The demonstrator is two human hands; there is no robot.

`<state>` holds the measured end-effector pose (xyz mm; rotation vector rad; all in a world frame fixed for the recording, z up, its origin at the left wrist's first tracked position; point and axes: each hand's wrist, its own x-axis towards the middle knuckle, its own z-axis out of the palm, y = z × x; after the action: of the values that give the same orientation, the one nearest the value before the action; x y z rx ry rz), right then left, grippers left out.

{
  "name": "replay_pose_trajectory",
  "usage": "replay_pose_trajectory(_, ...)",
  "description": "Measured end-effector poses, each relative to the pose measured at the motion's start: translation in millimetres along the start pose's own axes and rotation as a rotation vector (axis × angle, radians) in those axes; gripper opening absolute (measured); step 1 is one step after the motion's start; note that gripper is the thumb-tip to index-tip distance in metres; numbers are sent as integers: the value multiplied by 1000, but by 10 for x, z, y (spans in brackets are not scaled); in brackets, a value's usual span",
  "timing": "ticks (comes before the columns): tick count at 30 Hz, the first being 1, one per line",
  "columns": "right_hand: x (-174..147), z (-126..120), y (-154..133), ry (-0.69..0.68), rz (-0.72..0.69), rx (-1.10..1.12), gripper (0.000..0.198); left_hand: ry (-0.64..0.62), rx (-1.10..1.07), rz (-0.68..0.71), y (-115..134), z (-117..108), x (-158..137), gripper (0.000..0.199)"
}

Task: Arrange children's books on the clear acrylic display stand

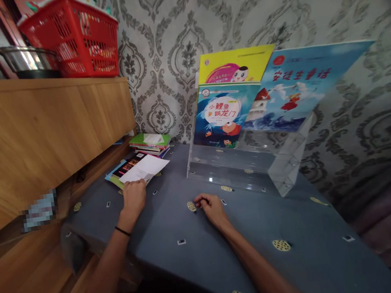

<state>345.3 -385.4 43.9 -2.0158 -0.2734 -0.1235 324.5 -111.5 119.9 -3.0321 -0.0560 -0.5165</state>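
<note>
My left hand (135,196), with a dark band around the wrist, is closed at the near edge of a white booklet or folded sheet (149,165). That white piece lies on dark and green-edged books (125,170) on the left part of the table; my fingers partly hide its near corner. My right hand (212,207) rests on the tablecloth near the middle, fingers curled, nothing visible in them. Beyond it a clear acrylic book stand (235,170) holds a blue book with a fish (225,113), a yellow book (259,57) behind that, and a larger blue book (303,87) to the right.
Behind the white piece stands a stack of books (149,141) with a green one on top. On the left, a wooden cabinet (47,123) bears a red plastic basket (89,40) and a steel bowl (30,60). A grey patterned cloth (197,262) covers the table, against a papered wall.
</note>
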Motion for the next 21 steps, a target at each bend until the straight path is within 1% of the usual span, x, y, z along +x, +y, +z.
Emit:
replay_pose_trajectory(3, -14, 24, -20, -11, -14, 9, 33, -45, -30, 61, 113, -23, -124, 40)
replay_pose_trajectory(7, -76, 58, -97, -38, -88, 1, 56, -132, -90, 156, 384, 31, -384, 34)
replay_pose_trajectory(10, -126, 75, -150, -64, -143, -83, 63, -150, -167, 261, 596, 58, -593, 32)
replay_pose_trajectory(12, -144, 83, -159, -70, -166, -135, 62, -152, -213, 300, 697, 41, -699, 33)
replay_pose_trajectory(15, -150, 86, -139, -71, -169, -167, 50, -149, -235, 296, 785, 1, -798, 34)
replay_pose_trajectory(17, -152, 77, -119, -68, -163, -157, 43, -145, -231, 287, 802, 3, -831, 31)
replay_pose_trajectory(19, -161, 58, -104, -70, -153, -133, 39, -128, -242, 307, 757, 38, -830, 30)
replay_pose_trajectory(21, -176, 34, -97, -72, -146, -100, 35, -87, -296, 363, 615, 91, -770, 32)
